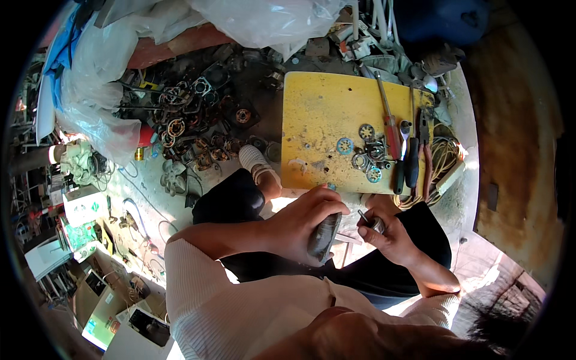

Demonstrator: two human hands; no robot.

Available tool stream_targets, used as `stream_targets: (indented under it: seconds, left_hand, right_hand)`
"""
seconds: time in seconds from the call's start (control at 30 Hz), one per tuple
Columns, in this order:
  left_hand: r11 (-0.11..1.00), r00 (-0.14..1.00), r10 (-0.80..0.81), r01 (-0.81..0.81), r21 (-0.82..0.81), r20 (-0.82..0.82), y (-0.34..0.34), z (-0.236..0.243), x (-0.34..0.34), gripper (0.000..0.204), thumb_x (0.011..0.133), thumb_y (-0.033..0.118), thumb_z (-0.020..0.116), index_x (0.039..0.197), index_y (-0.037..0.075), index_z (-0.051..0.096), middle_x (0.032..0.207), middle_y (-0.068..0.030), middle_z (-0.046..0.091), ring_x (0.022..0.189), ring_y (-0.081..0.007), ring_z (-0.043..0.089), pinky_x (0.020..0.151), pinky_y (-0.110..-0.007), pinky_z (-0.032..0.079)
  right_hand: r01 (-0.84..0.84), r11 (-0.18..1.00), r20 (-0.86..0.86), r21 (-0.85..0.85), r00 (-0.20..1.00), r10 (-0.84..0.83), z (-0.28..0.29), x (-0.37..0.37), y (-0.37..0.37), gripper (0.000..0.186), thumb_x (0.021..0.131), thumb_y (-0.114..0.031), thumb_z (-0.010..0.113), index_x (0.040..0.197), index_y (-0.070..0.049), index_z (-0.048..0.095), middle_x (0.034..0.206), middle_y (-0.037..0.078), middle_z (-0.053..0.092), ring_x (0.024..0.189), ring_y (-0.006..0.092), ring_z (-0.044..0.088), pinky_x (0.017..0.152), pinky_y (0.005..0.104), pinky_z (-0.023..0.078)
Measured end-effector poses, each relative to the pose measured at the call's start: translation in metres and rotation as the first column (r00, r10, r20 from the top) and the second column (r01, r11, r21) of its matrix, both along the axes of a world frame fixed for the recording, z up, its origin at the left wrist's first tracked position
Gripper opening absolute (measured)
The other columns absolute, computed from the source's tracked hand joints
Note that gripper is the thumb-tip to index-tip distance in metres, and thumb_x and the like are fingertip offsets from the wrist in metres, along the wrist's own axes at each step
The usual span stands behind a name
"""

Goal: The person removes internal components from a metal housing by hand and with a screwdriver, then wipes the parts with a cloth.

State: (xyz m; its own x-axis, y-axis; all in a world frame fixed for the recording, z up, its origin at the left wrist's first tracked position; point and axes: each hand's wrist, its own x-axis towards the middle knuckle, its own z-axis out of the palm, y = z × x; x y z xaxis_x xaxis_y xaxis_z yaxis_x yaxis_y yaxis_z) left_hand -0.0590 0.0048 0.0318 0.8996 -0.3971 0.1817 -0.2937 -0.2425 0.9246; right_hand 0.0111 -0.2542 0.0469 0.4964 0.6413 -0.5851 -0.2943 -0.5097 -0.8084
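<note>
Above my lap, my left hand is wrapped round a dark grey-brown, rounded metal housing, its inside turned away from view. Close by on the right, my right hand grips a small metal rotor with a thin shaft that points toward the housing. The two parts are apart. Beyond my hands lies a worn yellow board. On it sit several small round metal parts, some with blue rims, beside a red-handled screwdriver, a ratchet, a black-handled screwdriver and pliers.
A heap of dark motor parts and copper-wound rings covers the floor at the far left. Coiled cable lies right of the board. Clear plastic sheeting hangs over the back. Cardboard boxes stand at lower left.
</note>
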Motion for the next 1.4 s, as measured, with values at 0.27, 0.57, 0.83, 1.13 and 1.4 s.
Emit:
stream_targets:
  seconds: [0.27, 0.57, 0.83, 1.13, 1.4]
  left_hand:
    - [0.996, 1.0, 0.026, -0.026, 0.089, -0.003, -0.013, 0.007, -0.007, 0.096, 0.06, 0.021, 0.088, 0.141, 0.005, 0.038, 0.124, -0.0192, 0.05, 0.114, -0.0372, 0.052, 0.097, -0.043, 0.043]
    - [0.977, 0.948, 0.175, -0.201, 0.074, 0.265, -0.013, -0.015, 0.008, 0.099, 0.06, 0.02, 0.09, 0.14, 0.006, 0.034, 0.12, -0.0152, 0.051, 0.114, -0.0318, 0.053, 0.099, -0.042, 0.044]
    - [0.882, 0.787, 0.469, -0.395, -0.256, 0.402, 0.007, 0.029, 0.05, 0.104, 0.067, 0.014, 0.085, 0.148, 0.006, 0.021, 0.124, -0.0138, 0.044, 0.121, -0.0283, 0.055, 0.102, -0.042, 0.042]
    - [0.611, 0.643, 0.736, -0.494, -0.619, 0.214, 0.045, 0.027, 0.073, 0.095, 0.077, 0.013, 0.08, 0.15, 0.009, 0.019, 0.129, -0.0104, 0.04, 0.124, -0.0262, 0.052, 0.102, -0.039, 0.043]
    - [0.589, 0.663, 0.735, -0.519, -0.62, 0.142, 0.051, 0.024, 0.081, 0.095, 0.076, 0.009, 0.08, 0.149, 0.008, 0.021, 0.13, -0.0112, 0.042, 0.119, -0.0235, 0.052, 0.1, -0.038, 0.043]
  right_hand:
    - [0.198, 0.97, 0.339, 0.141, 0.911, -0.235, -0.014, 0.007, 0.003, 0.046, 0.092, -0.023, 0.072, 0.124, -0.001, 0.048, 0.092, 0.009, 0.066, 0.081, 0.0117, 0.062, 0.073, 0.0283, 0.052]
    - [0.192, 0.976, 0.649, 0.106, 0.73, -0.215, -0.012, 0.006, 0.014, 0.053, 0.079, -0.017, 0.082, 0.117, -0.002, 0.048, 0.101, 0.016, 0.066, 0.094, 0.0301, 0.069, 0.082, 0.0359, 0.053]
    - [0.186, 0.96, 0.897, 0.208, 0.355, -0.263, -0.002, 0.012, 0.022, 0.048, 0.075, -0.011, 0.084, 0.116, -0.003, 0.061, 0.11, 0.015, 0.059, 0.105, 0.0314, 0.059, 0.092, 0.0376, 0.048]
    - [0.144, 0.87, 0.842, 0.472, 0.218, -0.493, 0.104, 0.07, 0.107, 0.057, 0.076, -0.007, 0.084, 0.123, -0.003, 0.052, 0.114, 0.011, 0.066, 0.101, 0.0219, 0.065, 0.092, 0.0337, 0.05]
    - [-0.057, 0.905, 0.906, 0.422, 0.066, -0.418, 0.18, 0.152, 0.232, 0.045, 0.074, -0.021, 0.084, 0.113, -0.007, 0.067, 0.106, 0.012, 0.07, 0.101, 0.03, 0.066, 0.087, 0.0416, 0.049]
